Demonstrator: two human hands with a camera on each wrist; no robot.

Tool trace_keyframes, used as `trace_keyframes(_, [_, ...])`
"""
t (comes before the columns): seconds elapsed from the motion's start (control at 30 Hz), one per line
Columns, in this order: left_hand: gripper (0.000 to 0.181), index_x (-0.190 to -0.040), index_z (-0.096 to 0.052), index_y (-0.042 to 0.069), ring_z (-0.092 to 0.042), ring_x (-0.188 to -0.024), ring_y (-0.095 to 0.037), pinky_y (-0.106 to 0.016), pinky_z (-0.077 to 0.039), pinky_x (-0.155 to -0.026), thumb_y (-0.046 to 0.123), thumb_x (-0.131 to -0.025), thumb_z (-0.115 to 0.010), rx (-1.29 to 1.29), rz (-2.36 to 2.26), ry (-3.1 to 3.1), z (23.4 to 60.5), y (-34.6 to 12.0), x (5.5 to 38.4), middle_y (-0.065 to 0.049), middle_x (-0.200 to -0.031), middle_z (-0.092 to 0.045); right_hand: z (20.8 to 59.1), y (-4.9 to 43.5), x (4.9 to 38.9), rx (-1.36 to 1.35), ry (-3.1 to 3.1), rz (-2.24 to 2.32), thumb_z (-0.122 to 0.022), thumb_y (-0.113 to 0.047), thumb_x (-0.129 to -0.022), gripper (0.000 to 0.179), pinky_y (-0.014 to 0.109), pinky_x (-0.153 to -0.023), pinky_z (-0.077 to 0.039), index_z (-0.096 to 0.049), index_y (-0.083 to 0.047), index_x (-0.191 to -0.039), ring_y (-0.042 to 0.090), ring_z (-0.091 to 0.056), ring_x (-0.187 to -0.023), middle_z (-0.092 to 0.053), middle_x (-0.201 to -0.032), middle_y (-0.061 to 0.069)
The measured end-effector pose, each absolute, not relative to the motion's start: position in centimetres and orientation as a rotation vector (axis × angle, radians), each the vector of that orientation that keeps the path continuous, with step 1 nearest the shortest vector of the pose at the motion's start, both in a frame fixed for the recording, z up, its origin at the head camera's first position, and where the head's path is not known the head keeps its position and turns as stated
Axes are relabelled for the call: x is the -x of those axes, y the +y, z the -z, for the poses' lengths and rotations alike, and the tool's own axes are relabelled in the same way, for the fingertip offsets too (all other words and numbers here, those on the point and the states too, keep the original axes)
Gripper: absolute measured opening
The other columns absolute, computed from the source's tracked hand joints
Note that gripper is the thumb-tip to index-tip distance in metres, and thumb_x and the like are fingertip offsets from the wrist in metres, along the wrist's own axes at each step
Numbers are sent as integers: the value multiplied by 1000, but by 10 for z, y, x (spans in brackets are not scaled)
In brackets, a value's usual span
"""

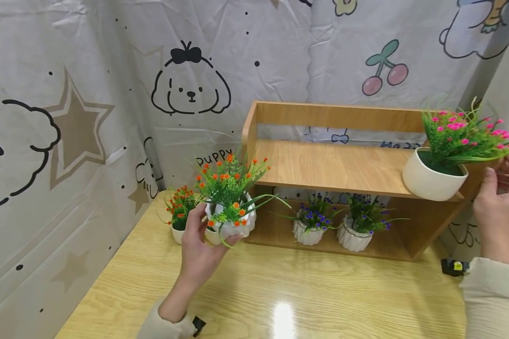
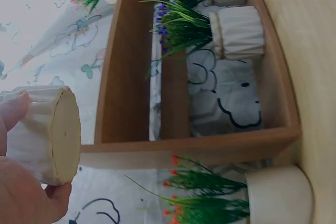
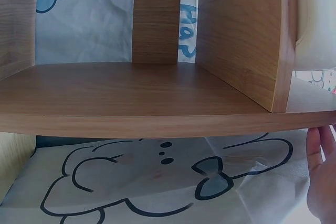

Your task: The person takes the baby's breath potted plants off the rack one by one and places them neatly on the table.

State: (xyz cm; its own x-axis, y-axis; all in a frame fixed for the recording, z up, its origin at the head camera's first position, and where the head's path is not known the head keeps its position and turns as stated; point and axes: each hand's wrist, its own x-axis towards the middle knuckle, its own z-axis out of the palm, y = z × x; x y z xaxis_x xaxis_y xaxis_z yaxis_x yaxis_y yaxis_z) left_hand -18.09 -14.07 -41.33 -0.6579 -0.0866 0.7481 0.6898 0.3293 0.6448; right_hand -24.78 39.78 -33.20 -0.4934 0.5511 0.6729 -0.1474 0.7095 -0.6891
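My left hand [image 1: 203, 252] grips a white ribbed flowerpot [image 1: 243, 225] of orange flowers, raised off the table at the left end of the wooden shelf [image 1: 322, 165]. In the left wrist view thumb and fingers curl round this pot [image 2: 39, 129], its flat base showing. My right hand [image 1: 500, 200] is beside the shelf's right side panel, fingers loosely bent and touching its edge in the right wrist view. Close by, a smooth cream pot of pink flowers [image 1: 434, 179] stands at the right end of the upper board.
Two ribbed white pots with blue-purple flowers [image 1: 308, 232] stand on the lower level. On the table left of the shelf is a cream pot with red-orange flowers [image 1: 178, 234]; another cream pot [image 1: 213, 236] is partly hidden behind my left hand. A patterned cloth [image 1: 275, 61] hangs behind.
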Motion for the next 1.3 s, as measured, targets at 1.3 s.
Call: trace_keyframes(1.3, [79, -138, -46, -4, -62, -114, -10, -18, -54, -98, -24, -69, -80, 130, 1871, -1928, 471, -195, 140, -5, -130, -57, 340, 411, 253, 302, -1951, -876, -40, -31, -112, 42, 10, -99, -35, -42, -42, -153, -17, -34, -107, -31, -117, -38])
